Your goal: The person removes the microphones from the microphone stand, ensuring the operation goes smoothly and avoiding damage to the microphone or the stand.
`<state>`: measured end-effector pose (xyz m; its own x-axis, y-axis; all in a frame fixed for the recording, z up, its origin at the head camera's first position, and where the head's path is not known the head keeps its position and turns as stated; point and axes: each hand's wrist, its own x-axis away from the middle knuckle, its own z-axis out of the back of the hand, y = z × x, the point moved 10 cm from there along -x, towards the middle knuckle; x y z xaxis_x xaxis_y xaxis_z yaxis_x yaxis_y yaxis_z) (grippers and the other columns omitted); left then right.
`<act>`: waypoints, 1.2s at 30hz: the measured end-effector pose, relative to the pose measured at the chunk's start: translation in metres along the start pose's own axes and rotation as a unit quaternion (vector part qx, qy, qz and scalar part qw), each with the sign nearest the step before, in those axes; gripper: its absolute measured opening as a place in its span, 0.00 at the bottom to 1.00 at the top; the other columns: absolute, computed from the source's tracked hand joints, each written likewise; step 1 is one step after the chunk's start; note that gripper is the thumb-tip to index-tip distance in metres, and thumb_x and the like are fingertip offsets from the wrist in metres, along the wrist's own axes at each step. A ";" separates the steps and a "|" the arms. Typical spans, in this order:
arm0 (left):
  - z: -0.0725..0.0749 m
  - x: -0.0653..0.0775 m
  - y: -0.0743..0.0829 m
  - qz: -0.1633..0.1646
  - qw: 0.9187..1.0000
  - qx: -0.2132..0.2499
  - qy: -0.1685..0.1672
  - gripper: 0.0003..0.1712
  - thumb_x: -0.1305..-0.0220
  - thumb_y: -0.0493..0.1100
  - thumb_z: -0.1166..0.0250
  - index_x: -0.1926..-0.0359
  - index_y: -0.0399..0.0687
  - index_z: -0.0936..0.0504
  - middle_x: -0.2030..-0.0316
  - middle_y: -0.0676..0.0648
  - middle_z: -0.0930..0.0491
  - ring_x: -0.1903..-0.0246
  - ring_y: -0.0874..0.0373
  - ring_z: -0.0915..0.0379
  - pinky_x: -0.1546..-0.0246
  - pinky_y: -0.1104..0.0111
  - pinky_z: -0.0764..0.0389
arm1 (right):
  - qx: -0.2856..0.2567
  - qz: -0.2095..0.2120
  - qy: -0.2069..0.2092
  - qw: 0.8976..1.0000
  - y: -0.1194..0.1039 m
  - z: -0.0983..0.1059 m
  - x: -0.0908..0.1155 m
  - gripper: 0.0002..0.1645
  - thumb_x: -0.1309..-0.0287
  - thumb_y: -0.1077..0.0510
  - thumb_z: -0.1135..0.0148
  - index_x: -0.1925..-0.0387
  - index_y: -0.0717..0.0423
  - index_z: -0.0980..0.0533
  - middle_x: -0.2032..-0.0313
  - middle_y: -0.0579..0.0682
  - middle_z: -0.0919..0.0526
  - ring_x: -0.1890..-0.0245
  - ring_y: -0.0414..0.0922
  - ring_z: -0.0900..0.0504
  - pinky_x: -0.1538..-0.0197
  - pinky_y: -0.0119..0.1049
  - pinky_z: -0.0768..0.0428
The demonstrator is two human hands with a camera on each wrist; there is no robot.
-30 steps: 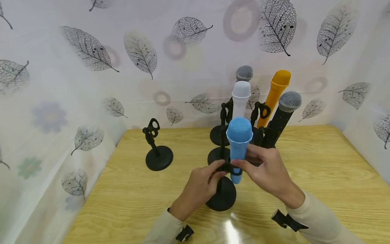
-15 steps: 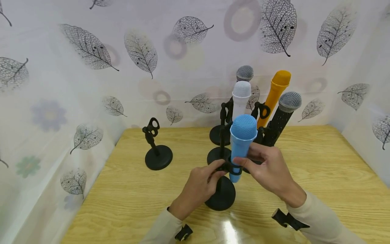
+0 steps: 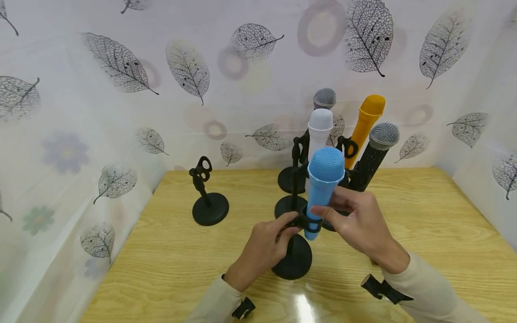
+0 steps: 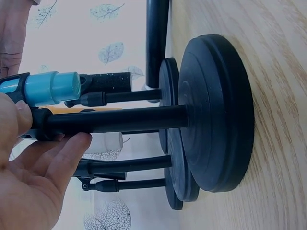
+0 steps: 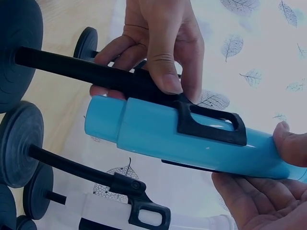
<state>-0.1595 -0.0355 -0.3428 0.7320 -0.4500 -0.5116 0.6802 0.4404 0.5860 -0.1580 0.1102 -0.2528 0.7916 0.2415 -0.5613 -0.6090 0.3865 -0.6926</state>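
Observation:
A blue microphone (image 3: 323, 179) passes through the black ring clip at the top of a small stand with a round base (image 3: 292, 258). My right hand (image 3: 359, 220) grips the microphone's body, thumb across its near side just above the clip. With fingers and thumb, my left hand (image 3: 264, 246) pinches the stand's neck by the clip. In the right wrist view the clip (image 5: 211, 124) wraps around the blue handle, whose lower end sticks out past it. The left wrist view has the stand's post (image 4: 120, 119) running from my left fingers to the base.
Behind the hands, a white microphone (image 3: 320, 128), an orange microphone (image 3: 365, 123), a black microphone (image 3: 375, 152) and another grey-headed microphone (image 3: 325, 98) sit in stands. A stand (image 3: 210, 208) without a microphone is at the left. A patterned curtain backs the wooden table (image 3: 173, 264).
The blue microphone's head has moved up and to the right, tilting more, as my right hand shifts it in the clip. My left hand stays at the stand.

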 end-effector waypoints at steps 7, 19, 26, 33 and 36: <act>-0.001 0.000 0.000 0.004 1.000 0.010 -0.003 0.15 0.24 0.43 0.41 0.41 0.45 0.20 0.75 0.51 0.17 0.85 0.74 0.39 0.84 0.80 0.39 | 0.007 0.006 0.004 1.000 -0.004 0.004 -0.002 0.18 0.49 0.72 0.25 0.54 0.66 0.16 0.63 0.53 0.10 0.65 0.39 0.12 0.61 0.27 0.17; 0.000 0.000 -0.001 0.005 1.000 0.013 0.004 0.15 0.24 0.44 0.40 0.42 0.46 0.20 0.78 0.50 0.19 0.86 0.75 0.42 0.85 0.79 0.40 | 0.003 0.022 0.003 1.000 -0.012 0.008 -0.009 0.19 0.50 0.74 0.26 0.54 0.67 0.16 0.65 0.55 0.10 0.67 0.34 0.12 0.64 0.28 0.17; 0.000 0.000 0.000 0.005 1.000 0.011 0.003 0.16 0.24 0.44 0.41 0.41 0.46 0.20 0.77 0.50 0.19 0.86 0.74 0.42 0.84 0.79 0.41 | 0.002 0.025 0.005 1.000 -0.016 0.011 -0.013 0.20 0.51 0.74 0.26 0.53 0.68 0.16 0.64 0.56 0.10 0.67 0.34 0.12 0.64 0.28 0.17; 0.000 0.000 -0.001 0.008 1.000 0.009 -0.001 0.16 0.24 0.44 0.41 0.41 0.45 0.20 0.77 0.51 0.19 0.86 0.74 0.42 0.84 0.80 0.41 | -0.005 0.034 0.014 0.999 -0.023 0.016 -0.017 0.19 0.51 0.75 0.26 0.54 0.67 0.16 0.65 0.55 0.10 0.67 0.34 0.12 0.64 0.28 0.17; 0.001 0.000 -0.001 0.004 1.000 0.006 0.002 0.15 0.24 0.43 0.41 0.41 0.45 0.20 0.79 0.52 0.20 0.86 0.74 0.43 0.84 0.80 0.42 | -0.008 0.035 0.027 0.999 -0.029 0.023 -0.020 0.20 0.51 0.76 0.26 0.53 0.68 0.16 0.63 0.57 0.11 0.67 0.34 0.12 0.64 0.27 0.17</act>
<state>-0.1596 -0.0364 -0.3431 0.7377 -0.4431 -0.5093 0.6737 0.4342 0.5980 -0.1556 0.1147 -0.2111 0.7441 0.2181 -0.6314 -0.6631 0.3556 -0.6586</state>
